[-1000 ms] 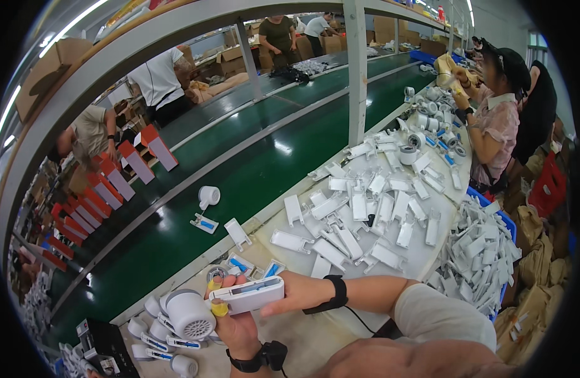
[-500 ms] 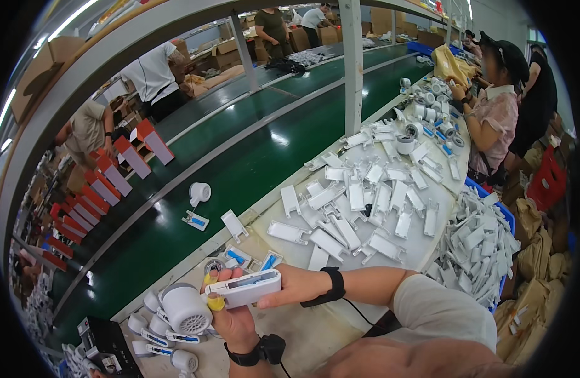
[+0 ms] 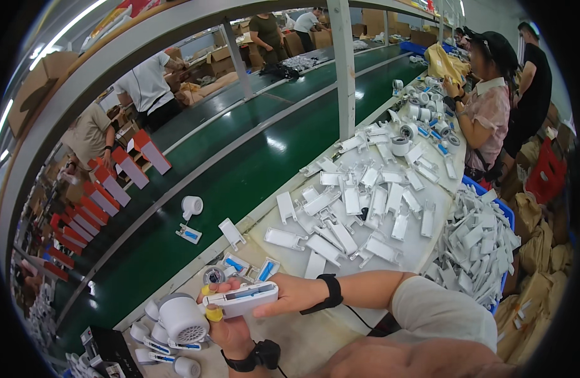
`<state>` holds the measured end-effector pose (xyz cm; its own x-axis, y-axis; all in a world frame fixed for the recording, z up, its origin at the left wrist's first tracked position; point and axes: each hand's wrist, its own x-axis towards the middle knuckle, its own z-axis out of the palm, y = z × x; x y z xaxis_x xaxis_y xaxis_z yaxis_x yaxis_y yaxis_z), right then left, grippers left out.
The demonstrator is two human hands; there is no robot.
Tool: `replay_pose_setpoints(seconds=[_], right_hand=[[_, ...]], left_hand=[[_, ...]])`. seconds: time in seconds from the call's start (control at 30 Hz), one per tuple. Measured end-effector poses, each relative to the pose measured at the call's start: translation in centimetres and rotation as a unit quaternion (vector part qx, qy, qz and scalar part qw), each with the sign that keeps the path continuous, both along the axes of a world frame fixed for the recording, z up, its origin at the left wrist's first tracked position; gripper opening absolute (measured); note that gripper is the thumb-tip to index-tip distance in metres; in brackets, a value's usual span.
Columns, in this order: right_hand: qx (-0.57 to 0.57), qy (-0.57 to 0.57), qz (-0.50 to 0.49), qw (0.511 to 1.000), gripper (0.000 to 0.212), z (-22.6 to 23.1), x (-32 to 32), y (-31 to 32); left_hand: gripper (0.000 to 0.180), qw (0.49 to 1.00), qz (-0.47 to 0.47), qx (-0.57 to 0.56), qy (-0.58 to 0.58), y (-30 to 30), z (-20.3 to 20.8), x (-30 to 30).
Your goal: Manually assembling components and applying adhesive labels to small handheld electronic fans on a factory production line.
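The white casing (image 3: 244,307) is located above the near part of the bench (image 3: 302,337), held between both hands with its long open slot facing up. The left hand (image 3: 232,334) pinches the left end between yellow-covered fingertips. The right hand (image 3: 297,293) clasps the right end, thumb along the near side. A round grilled head (image 3: 184,319) sits just beside the left end; whether it joins the casing cannot be told.

Clearance, left: restricted by the head and a cluster of similar units (image 3: 158,348). Clearance, far side: restricted by blue-marked parts (image 3: 267,269) near the bench edge. Beyond that edge runs the green belt (image 3: 252,167), mostly open, carrying one round-headed unit (image 3: 192,206) near the bench. Clearance, right: loose white parts (image 3: 351,200) spread beyond the right hand; a blue crate (image 3: 510,217) adjoins the bench's right edge. Clearance, near side: bare bench surface lies below the wrists.
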<state>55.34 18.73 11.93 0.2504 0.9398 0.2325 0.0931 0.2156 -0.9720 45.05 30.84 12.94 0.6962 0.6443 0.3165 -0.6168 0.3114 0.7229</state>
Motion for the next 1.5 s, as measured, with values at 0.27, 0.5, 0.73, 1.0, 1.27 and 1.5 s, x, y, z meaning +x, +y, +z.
replay_pose_setpoints(seconds=[0.27,0.5,0.73,1.0,1.27,1.5], right_hand=[[-0.019,-0.007,0.009,1.0,0.05,-0.1,0.2,0.1],[-0.008,-0.013,-0.004,1.0,0.053,-0.6,0.2,0.3],[-0.046,0.0,0.017,0.999,0.052,-0.9,0.6,0.3],[0.009,-0.012,-0.019,1.0,0.045,0.0,0.9,0.1],[0.012,-0.053,-0.05,0.997,0.042,0.4,0.8,-0.2],[0.02,-0.014,-0.037,0.999,0.041,0.6,0.9,-0.4]], left_hand=[[0.039,1.0,-0.01,-0.004,-0.004,0.0,0.2,-0.1],[0.039,1.0,0.002,0.017,0.005,-0.1,0.1,0.0],[0.041,1.0,0.022,0.001,0.006,-0.1,0.3,0.1],[0.042,0.999,0.046,-0.002,0.011,0.0,0.4,-0.1],[0.04,0.998,0.065,-0.011,0.02,0.0,-0.3,0.1],[0.039,0.997,0.069,-0.01,0.033,-0.6,-0.1,0.4]])
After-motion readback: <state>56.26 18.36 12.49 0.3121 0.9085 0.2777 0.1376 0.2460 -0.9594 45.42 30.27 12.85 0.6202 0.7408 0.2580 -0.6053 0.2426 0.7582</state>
